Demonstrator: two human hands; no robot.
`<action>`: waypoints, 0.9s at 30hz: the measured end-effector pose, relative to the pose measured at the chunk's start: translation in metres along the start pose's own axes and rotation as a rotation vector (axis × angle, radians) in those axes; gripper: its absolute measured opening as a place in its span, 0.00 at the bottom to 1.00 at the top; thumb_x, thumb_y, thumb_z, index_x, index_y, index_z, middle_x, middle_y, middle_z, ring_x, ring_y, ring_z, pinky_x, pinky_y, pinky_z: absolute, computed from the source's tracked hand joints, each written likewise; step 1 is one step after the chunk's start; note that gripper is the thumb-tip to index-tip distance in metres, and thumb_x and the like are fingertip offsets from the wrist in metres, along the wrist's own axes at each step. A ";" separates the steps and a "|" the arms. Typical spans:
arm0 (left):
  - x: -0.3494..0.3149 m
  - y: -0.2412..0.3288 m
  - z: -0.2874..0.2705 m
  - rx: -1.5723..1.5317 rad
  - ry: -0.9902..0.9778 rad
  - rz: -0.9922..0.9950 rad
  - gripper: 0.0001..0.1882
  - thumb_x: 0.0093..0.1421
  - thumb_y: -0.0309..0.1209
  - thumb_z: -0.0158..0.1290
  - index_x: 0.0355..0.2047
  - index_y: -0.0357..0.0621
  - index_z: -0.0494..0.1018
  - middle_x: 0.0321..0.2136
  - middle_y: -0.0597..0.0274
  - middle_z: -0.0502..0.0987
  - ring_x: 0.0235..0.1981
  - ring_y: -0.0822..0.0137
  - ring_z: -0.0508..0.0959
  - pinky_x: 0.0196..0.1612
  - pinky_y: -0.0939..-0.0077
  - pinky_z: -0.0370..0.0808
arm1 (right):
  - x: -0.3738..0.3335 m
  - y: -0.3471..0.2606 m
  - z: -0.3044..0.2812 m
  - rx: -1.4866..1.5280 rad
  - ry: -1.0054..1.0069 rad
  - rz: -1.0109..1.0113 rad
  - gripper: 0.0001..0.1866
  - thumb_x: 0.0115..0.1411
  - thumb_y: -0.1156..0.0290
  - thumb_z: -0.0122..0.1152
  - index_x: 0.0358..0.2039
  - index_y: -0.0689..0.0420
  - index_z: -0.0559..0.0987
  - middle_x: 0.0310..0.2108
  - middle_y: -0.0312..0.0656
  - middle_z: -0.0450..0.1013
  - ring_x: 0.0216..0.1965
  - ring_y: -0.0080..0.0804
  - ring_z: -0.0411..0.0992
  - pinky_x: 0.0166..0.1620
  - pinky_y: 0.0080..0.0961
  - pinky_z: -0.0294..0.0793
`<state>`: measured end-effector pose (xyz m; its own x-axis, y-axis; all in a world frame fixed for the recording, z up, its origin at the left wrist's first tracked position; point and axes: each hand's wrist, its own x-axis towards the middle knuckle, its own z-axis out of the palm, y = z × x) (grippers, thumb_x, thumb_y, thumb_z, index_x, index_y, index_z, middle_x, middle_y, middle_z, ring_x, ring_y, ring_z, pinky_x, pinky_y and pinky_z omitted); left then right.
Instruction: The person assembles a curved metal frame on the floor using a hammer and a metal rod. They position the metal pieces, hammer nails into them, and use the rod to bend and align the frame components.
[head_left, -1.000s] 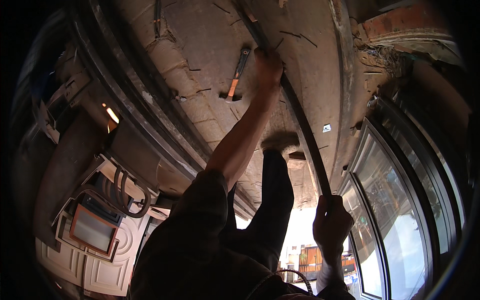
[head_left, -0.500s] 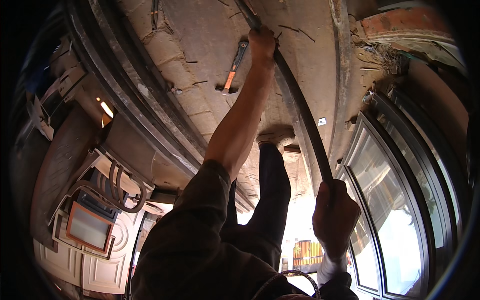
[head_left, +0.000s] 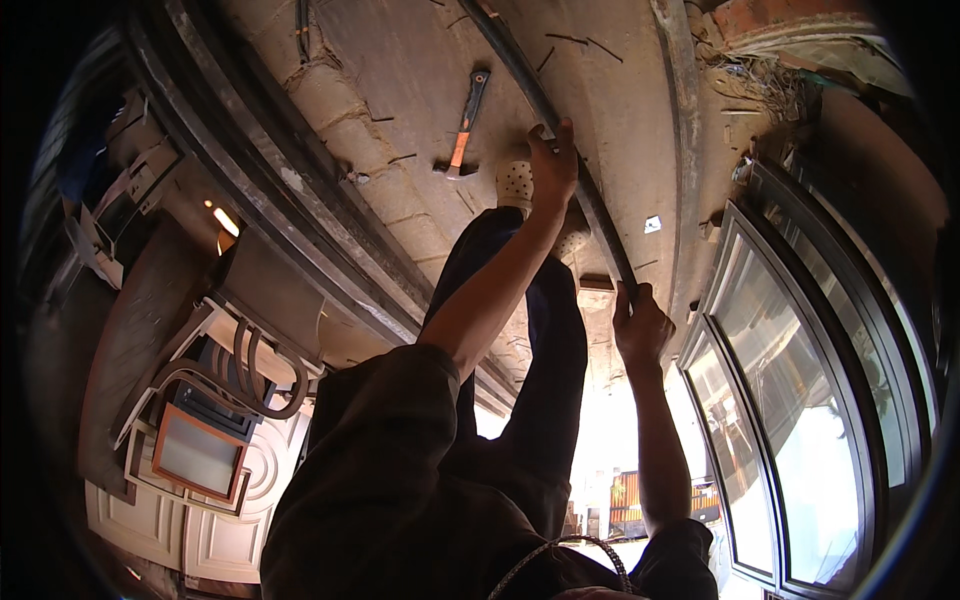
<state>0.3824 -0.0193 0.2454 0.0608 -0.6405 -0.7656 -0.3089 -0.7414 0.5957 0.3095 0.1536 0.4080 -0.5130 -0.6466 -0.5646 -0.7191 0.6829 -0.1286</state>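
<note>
Toward the near end of the dark bar, my right fingers are wrapped round it. Farther up the bar, my left fingers are half curled at it; whether they grip I cannot tell. The bar slants away over the floor. Left of the bar lies a hammer; right of the bar stand framed windows.

Your floor is brown, dusty & cracked in spots. Hammer lies L of ctr, blk/orange handle, head twd you. Thin rods scattered up top; white scrap on R. Long dark beams run along L, a narrow strip along R.
</note>
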 end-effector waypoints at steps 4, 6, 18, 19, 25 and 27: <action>-0.023 -0.023 0.021 -0.037 0.156 -0.044 0.28 0.67 0.47 0.45 0.44 0.25 0.66 0.28 0.41 0.76 0.27 0.53 0.78 0.30 0.63 0.72 | -0.015 -0.012 0.018 -0.124 -0.026 -0.039 0.18 0.63 0.51 0.53 0.26 0.52 0.71 0.16 0.40 0.74 0.12 0.37 0.73 0.16 0.32 0.69; -0.024 -0.035 0.022 0.063 0.241 -0.022 0.26 0.69 0.45 0.42 0.35 0.27 0.68 0.25 0.38 0.75 0.25 0.46 0.77 0.28 0.58 0.70 | -0.016 -0.012 0.023 -0.047 -0.037 -0.002 0.18 0.64 0.51 0.52 0.28 0.53 0.70 0.16 0.42 0.74 0.15 0.42 0.74 0.20 0.37 0.72; -0.007 -0.059 0.091 0.194 0.396 0.119 0.29 0.70 0.43 0.38 0.22 0.26 0.68 0.21 0.29 0.72 0.28 0.31 0.74 0.29 0.45 0.67 | 0.030 0.081 0.090 -0.111 0.090 -0.045 0.20 0.62 0.48 0.53 0.25 0.51 0.68 0.17 0.41 0.73 0.16 0.42 0.74 0.19 0.40 0.74; -0.011 -0.057 0.095 0.180 0.400 0.081 0.29 0.70 0.43 0.37 0.22 0.26 0.68 0.21 0.29 0.72 0.28 0.31 0.74 0.29 0.45 0.68 | 0.035 0.089 0.087 -0.117 0.089 -0.056 0.20 0.62 0.48 0.53 0.25 0.51 0.69 0.17 0.41 0.73 0.17 0.43 0.75 0.20 0.40 0.74; -0.007 -0.039 0.084 0.163 0.422 0.111 0.31 0.70 0.45 0.37 0.20 0.29 0.69 0.19 0.32 0.73 0.28 0.33 0.76 0.28 0.45 0.66 | 0.031 0.066 0.073 -0.024 -0.035 0.021 0.20 0.62 0.47 0.51 0.27 0.51 0.70 0.16 0.46 0.73 0.20 0.50 0.76 0.25 0.49 0.74; -0.007 -0.049 0.068 0.163 0.398 0.079 0.32 0.70 0.46 0.37 0.20 0.29 0.70 0.19 0.34 0.73 0.26 0.35 0.76 0.29 0.46 0.66 | 0.020 0.053 0.073 0.059 -0.117 0.031 0.20 0.63 0.47 0.50 0.27 0.52 0.70 0.16 0.48 0.73 0.21 0.52 0.76 0.26 0.49 0.73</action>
<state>0.3324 0.0352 0.2046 0.3823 -0.7450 -0.5466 -0.4712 -0.6661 0.5783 0.2952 0.2016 0.3304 -0.4739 -0.5830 -0.6599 -0.6729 0.7232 -0.1557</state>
